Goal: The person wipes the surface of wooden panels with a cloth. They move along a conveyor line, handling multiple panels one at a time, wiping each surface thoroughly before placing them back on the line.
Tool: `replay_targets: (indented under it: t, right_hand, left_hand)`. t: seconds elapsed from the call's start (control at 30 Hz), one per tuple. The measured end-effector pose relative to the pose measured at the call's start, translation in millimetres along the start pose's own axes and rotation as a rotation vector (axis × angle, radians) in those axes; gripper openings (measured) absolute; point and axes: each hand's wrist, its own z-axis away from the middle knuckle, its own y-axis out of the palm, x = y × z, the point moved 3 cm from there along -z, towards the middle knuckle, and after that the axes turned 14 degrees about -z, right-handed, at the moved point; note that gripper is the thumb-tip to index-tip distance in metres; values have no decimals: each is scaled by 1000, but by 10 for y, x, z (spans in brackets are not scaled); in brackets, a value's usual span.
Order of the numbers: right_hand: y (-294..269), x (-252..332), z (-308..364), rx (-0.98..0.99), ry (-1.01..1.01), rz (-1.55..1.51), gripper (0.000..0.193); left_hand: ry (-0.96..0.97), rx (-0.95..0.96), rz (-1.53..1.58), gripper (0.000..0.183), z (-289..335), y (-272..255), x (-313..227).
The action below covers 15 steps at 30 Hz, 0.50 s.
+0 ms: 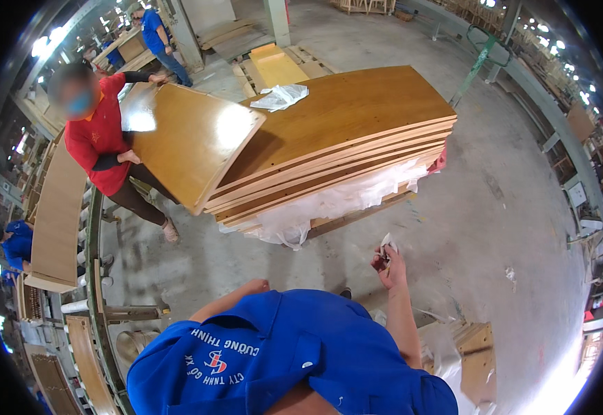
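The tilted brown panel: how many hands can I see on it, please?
2, both of the co-worker in red: an upper hand by the top corner of the panel, and a lower hand on its left edge. Any underneath would be hidden.

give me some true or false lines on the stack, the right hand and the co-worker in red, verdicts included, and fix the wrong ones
1. The person's right hand holds something white. True.
2. The stack is one layer high. False: several layers lie on one another.
3. A crumpled white sheet lies on top of the stack. True.
4. The co-worker in red has both hands on a tilted panel. True.
5. The co-worker stands right of the stack. False: left of it in the picture.
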Motion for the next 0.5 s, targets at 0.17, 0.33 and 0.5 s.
replay_targets:
  t: [0.17,0.33,0.5]
  right_hand:
    - [20,478,-239,50,22,79,29]
    - [-188,678,-507,45,70,9,33]
    - [-79,648,-685,80,114,-135,25]
  left_hand:
    - [84,-242,137,23,-718,-342,-822]
    - [144,-498,74,18,-1223,-1064,-1362]
    - [-75,-799,155,16,-1517,-2252,-1034]
